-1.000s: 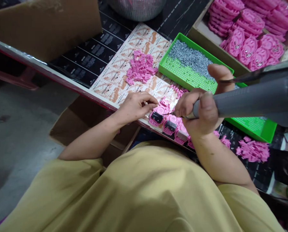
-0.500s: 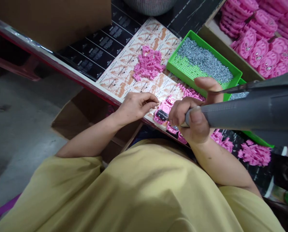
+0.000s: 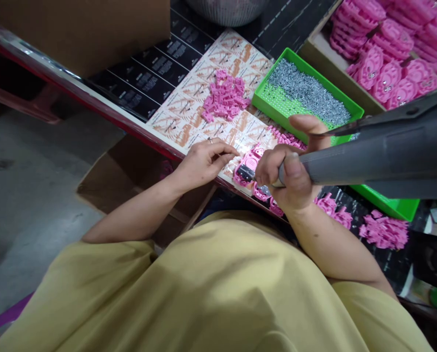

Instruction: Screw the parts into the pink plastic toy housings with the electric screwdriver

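My right hand [image 3: 289, 178] is wrapped around a grey electric screwdriver [image 3: 357, 164], its thumb and fingers near the front end. The front of the tool points left, at a pink plastic housing [image 3: 252, 160] with a black piece [image 3: 245, 172] set in it. The bit itself is mostly hidden behind the fingers. Just left of the housing is my left hand [image 3: 209, 160], its thumb and forefinger brought together; anything small between them is too fine to see. More pink housings [image 3: 261, 191] lie along the table edge below the right hand.
A green tray [image 3: 277, 106] of small screws [image 3: 308, 88] stands beyond the hands. Small pink parts lie in a pile [image 3: 225, 95], with another pile [image 3: 384, 231] at right. A carton [image 3: 323, 41] holds stacked pink housings. A brown box [image 3: 75, 34] stands at upper left.
The screwdriver's body has swung lower at its near end, and the right hand has shifted slightly left. My left hand stays beside the housing, nearly unmoved.
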The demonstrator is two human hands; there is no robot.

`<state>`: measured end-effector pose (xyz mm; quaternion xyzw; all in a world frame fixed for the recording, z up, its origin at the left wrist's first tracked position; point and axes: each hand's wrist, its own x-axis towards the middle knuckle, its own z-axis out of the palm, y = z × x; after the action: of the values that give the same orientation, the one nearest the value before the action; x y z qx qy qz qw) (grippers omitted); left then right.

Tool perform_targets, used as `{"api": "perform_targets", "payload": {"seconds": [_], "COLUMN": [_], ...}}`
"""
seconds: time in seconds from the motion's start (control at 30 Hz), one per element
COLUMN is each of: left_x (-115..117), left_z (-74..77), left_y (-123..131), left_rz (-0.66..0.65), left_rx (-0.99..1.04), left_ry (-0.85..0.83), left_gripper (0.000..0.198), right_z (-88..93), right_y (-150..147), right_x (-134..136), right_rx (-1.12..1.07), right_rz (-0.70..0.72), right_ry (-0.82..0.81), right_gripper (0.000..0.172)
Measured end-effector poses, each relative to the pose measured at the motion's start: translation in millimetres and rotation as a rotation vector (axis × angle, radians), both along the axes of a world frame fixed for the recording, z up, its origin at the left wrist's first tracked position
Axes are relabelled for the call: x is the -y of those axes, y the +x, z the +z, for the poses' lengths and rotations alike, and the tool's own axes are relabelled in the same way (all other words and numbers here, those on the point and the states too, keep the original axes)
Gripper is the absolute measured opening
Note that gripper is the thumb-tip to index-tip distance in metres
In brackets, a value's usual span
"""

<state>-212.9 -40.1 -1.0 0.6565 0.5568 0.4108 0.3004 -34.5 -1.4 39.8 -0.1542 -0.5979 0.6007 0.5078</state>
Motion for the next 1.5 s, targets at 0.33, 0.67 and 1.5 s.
{"api": "perform_targets", "payload": {"seconds": [0.33, 0.67, 1.5], "left_x": [2, -12, -20], "left_z": [-0.6, -6.7, -2.1], "left_y": [10, 34, 14], "left_rz": [-0.062, -0.047, -0.065], "left_rx": [0.128, -0.221, -0.31], "left_ry": [-0.089, 0.275, 0.24], "left_gripper": [0.022, 0.014, 0.014], "right_z": [30.0, 45.9, 3.5], "right_y": [-8, 1, -7], "right_x": [-10, -17, -50], "right_rx": [-0.14, -0.269, 0.143], "right_rz": [-0.272, -0.211, -0.493], "right_ry": [0.183, 0.171, 0.069], "right_gripper": [0.023, 0.016, 0.062]}}
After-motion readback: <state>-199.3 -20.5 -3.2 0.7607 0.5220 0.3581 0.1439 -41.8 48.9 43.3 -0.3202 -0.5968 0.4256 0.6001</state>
